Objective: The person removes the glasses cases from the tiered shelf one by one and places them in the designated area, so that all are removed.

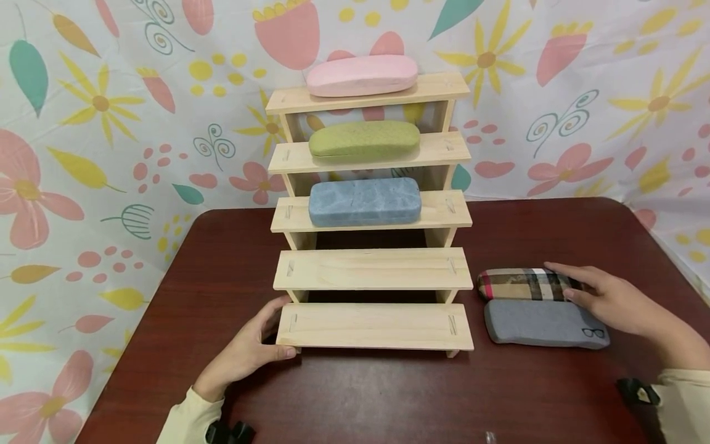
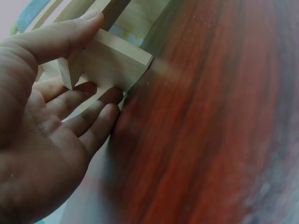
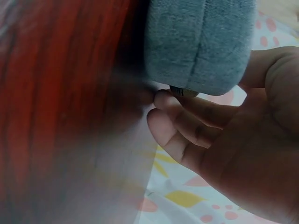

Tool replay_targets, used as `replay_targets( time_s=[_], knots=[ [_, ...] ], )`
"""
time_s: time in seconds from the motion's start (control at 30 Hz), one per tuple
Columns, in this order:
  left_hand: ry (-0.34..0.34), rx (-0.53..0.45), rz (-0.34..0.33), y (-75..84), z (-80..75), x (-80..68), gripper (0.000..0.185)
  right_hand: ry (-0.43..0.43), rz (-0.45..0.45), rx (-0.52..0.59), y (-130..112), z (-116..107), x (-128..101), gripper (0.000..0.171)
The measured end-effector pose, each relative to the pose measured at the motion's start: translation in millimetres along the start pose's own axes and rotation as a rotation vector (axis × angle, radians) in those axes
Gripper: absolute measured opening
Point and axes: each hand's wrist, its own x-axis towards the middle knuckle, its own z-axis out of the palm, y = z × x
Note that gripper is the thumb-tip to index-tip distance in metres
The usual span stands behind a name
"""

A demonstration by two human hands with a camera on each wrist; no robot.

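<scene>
A stepped wooden rack (image 1: pixel 373 271) of five tiers is seen standing on the dark red counter (image 1: pixel 355 388), backed by a flower-printed cloth (image 1: pixel 83 154).

The left hand (image 1: pixel 249 353) is laid against the rack's lowest tier at its left end. In the left wrist view the thumb is seen over the top of the board and the fingers (image 2: pixel 96 119) beneath its edge, so the grip is closed on the rack, lightly.

The right hand (image 1: pixel 604 297) is placed at the right ends of two cases lying on the counter just right of the rack. The plaid case (image 1: pixel 524 283) lies farther back; the grey case (image 1: pixel 546 324) lies in front of it, touching it along its length, with a small spectacles mark at its right end. The fingers are stretched over the plaid case's right end, and the thumb is set by the seam between the two. In the right wrist view the fingers (image 3: pixel 187 126) are seen curled under the end of the grey case (image 3: pixel 201 42). Which case is actually clasped cannot be told; the grip appears loose rather than clenched.

Upper tiers are occupied: a pink case (image 1: pixel 362 75) on top, a green case (image 1: pixel 363 140) on the second, a blue case (image 1: pixel 363 201) on the third. The two lowest tiers are seen bare.

Cream sleeves (image 1: pixel 188 419) are noted on both arms.
</scene>
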Motion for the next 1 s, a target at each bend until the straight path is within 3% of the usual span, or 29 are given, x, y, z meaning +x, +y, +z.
replay_targets(
  time_s=[0.2, 0.43, 0.57, 0.77, 1.0],
  knots=[
    [-0.004, -0.012, 0.012, 2.4, -0.6, -0.8, 0.079, 0.018, 0.038, -0.047, -13, -11, -1, 0.053],
    [-0.004, -0.01, 0.016, 1.8, -2.7, -2.5, 0.079, 0.332, -0.027, -0.094, -65, -45, 7, 0.042],
    [-0.004, -0.016, 0.016, 1.9, -3.2, -2.7, 0.079, 0.407, -0.093, -0.021, -107, -67, 16, 0.039],
    [-0.011, -0.036, 0.011, 2.1, -1.5, -2.1, 0.08, 0.334, -0.17, 0.128, -167, -75, 40, 0.041],
    [-0.006, -0.043, -0.023, 2.2, 0.7, -1.6, 0.082, 0.153, -0.191, 0.232, -208, -72, 80, 0.057]
  ],
)
